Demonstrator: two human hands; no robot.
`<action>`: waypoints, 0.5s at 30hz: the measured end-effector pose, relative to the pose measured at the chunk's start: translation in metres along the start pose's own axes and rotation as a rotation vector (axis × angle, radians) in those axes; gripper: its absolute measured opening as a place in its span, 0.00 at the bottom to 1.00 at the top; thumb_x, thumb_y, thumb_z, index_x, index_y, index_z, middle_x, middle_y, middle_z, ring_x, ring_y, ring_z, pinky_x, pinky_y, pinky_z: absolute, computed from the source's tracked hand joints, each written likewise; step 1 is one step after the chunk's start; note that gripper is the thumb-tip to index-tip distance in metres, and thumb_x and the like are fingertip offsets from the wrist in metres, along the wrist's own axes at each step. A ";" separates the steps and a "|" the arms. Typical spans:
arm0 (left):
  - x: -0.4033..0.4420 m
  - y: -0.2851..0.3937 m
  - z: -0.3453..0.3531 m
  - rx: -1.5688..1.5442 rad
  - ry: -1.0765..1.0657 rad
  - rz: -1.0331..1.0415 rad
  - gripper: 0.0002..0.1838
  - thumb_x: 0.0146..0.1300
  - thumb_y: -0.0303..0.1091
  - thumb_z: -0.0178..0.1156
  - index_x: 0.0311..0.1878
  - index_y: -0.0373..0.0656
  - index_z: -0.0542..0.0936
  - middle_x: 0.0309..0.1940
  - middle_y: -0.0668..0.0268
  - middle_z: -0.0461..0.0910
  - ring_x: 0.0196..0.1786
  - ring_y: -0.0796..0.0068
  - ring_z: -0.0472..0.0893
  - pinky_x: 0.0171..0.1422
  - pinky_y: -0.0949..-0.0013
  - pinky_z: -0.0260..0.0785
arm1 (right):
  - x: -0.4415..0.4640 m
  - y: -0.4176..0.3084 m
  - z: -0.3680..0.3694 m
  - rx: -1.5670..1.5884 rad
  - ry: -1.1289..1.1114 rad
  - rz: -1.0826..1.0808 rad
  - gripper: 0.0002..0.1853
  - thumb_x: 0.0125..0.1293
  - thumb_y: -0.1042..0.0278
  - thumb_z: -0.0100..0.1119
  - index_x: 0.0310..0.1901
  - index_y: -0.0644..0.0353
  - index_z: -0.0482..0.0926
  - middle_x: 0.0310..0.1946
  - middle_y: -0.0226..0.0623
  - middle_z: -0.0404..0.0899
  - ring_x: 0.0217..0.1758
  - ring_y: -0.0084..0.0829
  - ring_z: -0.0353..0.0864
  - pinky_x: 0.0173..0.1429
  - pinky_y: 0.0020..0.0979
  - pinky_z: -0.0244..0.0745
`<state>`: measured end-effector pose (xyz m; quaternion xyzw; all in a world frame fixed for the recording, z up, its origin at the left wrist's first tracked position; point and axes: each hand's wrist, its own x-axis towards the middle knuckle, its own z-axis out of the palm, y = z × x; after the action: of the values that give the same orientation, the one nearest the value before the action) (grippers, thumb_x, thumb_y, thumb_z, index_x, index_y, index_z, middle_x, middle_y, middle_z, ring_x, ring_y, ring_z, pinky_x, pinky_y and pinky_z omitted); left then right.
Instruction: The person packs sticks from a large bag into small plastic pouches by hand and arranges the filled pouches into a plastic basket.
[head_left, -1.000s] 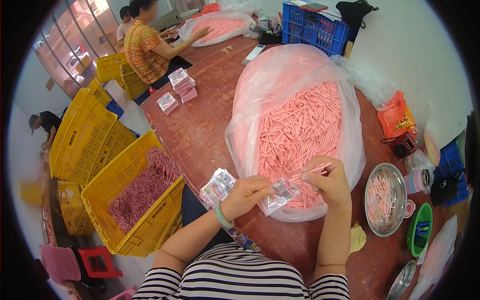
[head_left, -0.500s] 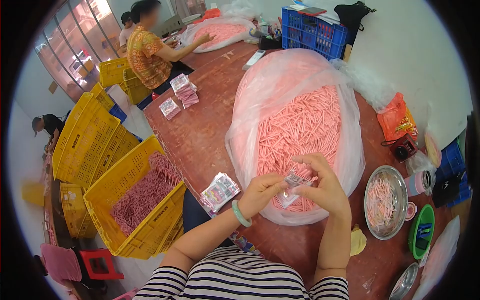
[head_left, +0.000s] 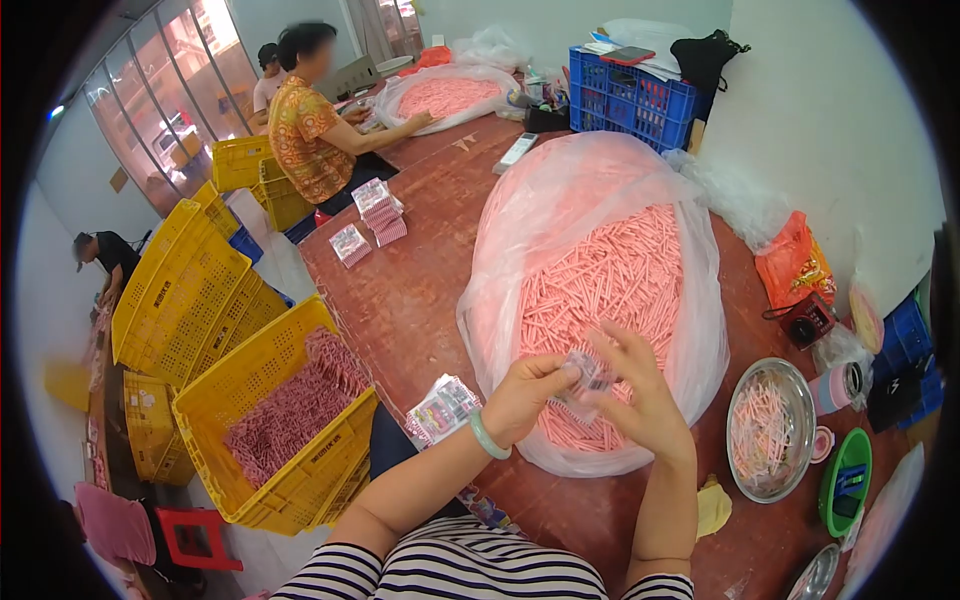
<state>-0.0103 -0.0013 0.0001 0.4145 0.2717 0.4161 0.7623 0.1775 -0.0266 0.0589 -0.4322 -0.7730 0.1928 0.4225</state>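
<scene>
Between my hands is a small clear printed packet (head_left: 588,376), over the front of the large plastic bag (head_left: 700,345) of pink sticks (head_left: 610,280). My left hand (head_left: 525,395), with a pale green bangle at the wrist, pinches the packet between thumb and fingers. My right hand (head_left: 643,400) is at the packet's other side with its fingers spread; whether its thumb touches the packet is hard to tell. Flat printed packets (head_left: 445,408) lie in a pile left of my left wrist. Small stacks of filled packets (head_left: 380,210) stand farther up the table.
Left of the table, a yellow crate (head_left: 240,395) holds dark pink pieces. At right are a metal tray (head_left: 770,430) of sticks, a green basket (head_left: 846,480) and a red radio (head_left: 806,318). A blue crate (head_left: 630,98) stands at the back. A co-worker (head_left: 310,130) sits at the far left edge.
The sticks that my right hand held at the packet's opening are no longer between its fingers. Its fingers have spread, and the packet is more upright and closer to it. The view has tilted up slightly.
</scene>
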 end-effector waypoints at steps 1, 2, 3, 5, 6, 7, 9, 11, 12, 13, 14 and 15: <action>0.002 -0.002 0.000 -0.020 0.028 0.018 0.10 0.70 0.30 0.56 0.47 0.36 0.82 0.39 0.69 0.83 0.43 0.81 0.80 0.48 0.73 0.73 | 0.000 -0.002 0.000 0.177 0.047 0.142 0.34 0.53 0.81 0.65 0.65 0.58 0.72 0.47 0.36 0.73 0.42 0.27 0.74 0.47 0.27 0.73; 0.001 -0.004 0.001 -0.043 0.059 0.029 0.10 0.70 0.31 0.56 0.47 0.36 0.81 0.40 0.69 0.83 0.43 0.81 0.80 0.48 0.73 0.73 | -0.002 -0.003 0.001 0.354 0.093 0.292 0.33 0.53 0.82 0.64 0.65 0.58 0.72 0.45 0.34 0.73 0.40 0.24 0.73 0.45 0.26 0.73; -0.001 -0.005 0.002 -0.068 0.061 0.016 0.10 0.70 0.30 0.56 0.49 0.36 0.81 0.41 0.69 0.83 0.43 0.81 0.80 0.48 0.72 0.73 | -0.005 0.002 0.002 0.413 0.074 0.349 0.33 0.54 0.82 0.64 0.64 0.59 0.72 0.42 0.31 0.73 0.38 0.21 0.72 0.44 0.24 0.73; -0.001 0.002 0.009 -0.115 0.061 0.003 0.11 0.69 0.29 0.57 0.51 0.36 0.80 0.44 0.68 0.82 0.45 0.80 0.80 0.50 0.71 0.74 | -0.008 0.017 0.002 0.524 0.039 0.449 0.31 0.56 0.83 0.62 0.64 0.60 0.72 0.37 0.27 0.72 0.34 0.17 0.69 0.41 0.22 0.71; -0.004 0.005 0.014 -0.036 0.038 0.008 0.12 0.68 0.29 0.57 0.52 0.36 0.79 0.45 0.68 0.82 0.46 0.79 0.80 0.52 0.71 0.74 | -0.008 0.016 0.002 0.541 0.044 0.440 0.30 0.56 0.83 0.62 0.64 0.60 0.73 0.35 0.26 0.71 0.34 0.16 0.69 0.41 0.21 0.71; -0.006 0.010 0.018 0.046 0.012 0.017 0.13 0.68 0.29 0.58 0.53 0.36 0.79 0.46 0.68 0.82 0.47 0.79 0.80 0.53 0.70 0.73 | -0.006 0.014 0.003 0.557 0.052 0.426 0.30 0.57 0.83 0.62 0.63 0.60 0.73 0.34 0.25 0.70 0.33 0.16 0.69 0.40 0.20 0.71; -0.007 0.011 0.018 0.126 -0.007 0.030 0.14 0.68 0.29 0.58 0.54 0.36 0.78 0.47 0.68 0.82 0.47 0.78 0.81 0.56 0.69 0.73 | -0.004 0.010 0.004 0.638 0.075 0.432 0.29 0.57 0.83 0.62 0.62 0.61 0.73 0.33 0.24 0.70 0.33 0.15 0.69 0.40 0.19 0.70; -0.005 0.008 0.013 0.122 0.005 0.041 0.14 0.68 0.29 0.58 0.55 0.35 0.78 0.48 0.67 0.82 0.48 0.78 0.81 0.58 0.68 0.72 | -0.002 0.006 0.006 0.763 0.106 0.469 0.29 0.56 0.83 0.62 0.62 0.61 0.73 0.34 0.25 0.70 0.34 0.16 0.70 0.39 0.18 0.70; -0.004 0.009 0.014 0.078 0.013 0.047 0.14 0.68 0.29 0.58 0.54 0.36 0.78 0.47 0.67 0.82 0.48 0.78 0.81 0.58 0.68 0.73 | -0.001 0.008 0.007 0.726 0.089 0.452 0.30 0.56 0.83 0.63 0.63 0.61 0.72 0.35 0.26 0.71 0.35 0.16 0.71 0.39 0.18 0.70; -0.004 0.008 0.015 0.031 0.024 0.047 0.14 0.68 0.28 0.58 0.54 0.36 0.78 0.47 0.66 0.82 0.47 0.78 0.81 0.57 0.69 0.73 | -0.003 0.011 0.008 0.690 0.072 0.442 0.31 0.55 0.83 0.63 0.63 0.62 0.72 0.35 0.26 0.71 0.35 0.16 0.72 0.39 0.18 0.71; -0.002 0.008 0.015 -0.013 0.031 0.052 0.13 0.68 0.28 0.57 0.54 0.36 0.79 0.46 0.66 0.82 0.47 0.78 0.81 0.56 0.69 0.73 | -0.003 0.012 0.009 0.652 0.056 0.425 0.32 0.55 0.83 0.64 0.64 0.62 0.71 0.36 0.27 0.71 0.36 0.16 0.72 0.39 0.18 0.71; -0.001 0.008 0.012 -0.028 0.052 0.040 0.13 0.68 0.28 0.57 0.54 0.36 0.79 0.46 0.66 0.82 0.47 0.77 0.81 0.56 0.69 0.73 | -0.002 0.011 0.009 0.620 0.022 0.439 0.34 0.54 0.83 0.65 0.65 0.61 0.69 0.37 0.27 0.71 0.36 0.16 0.73 0.39 0.19 0.72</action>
<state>-0.0047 -0.0048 0.0128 0.3983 0.2772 0.4459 0.7522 0.1763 -0.0218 0.0450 -0.4411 -0.5624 0.4990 0.4901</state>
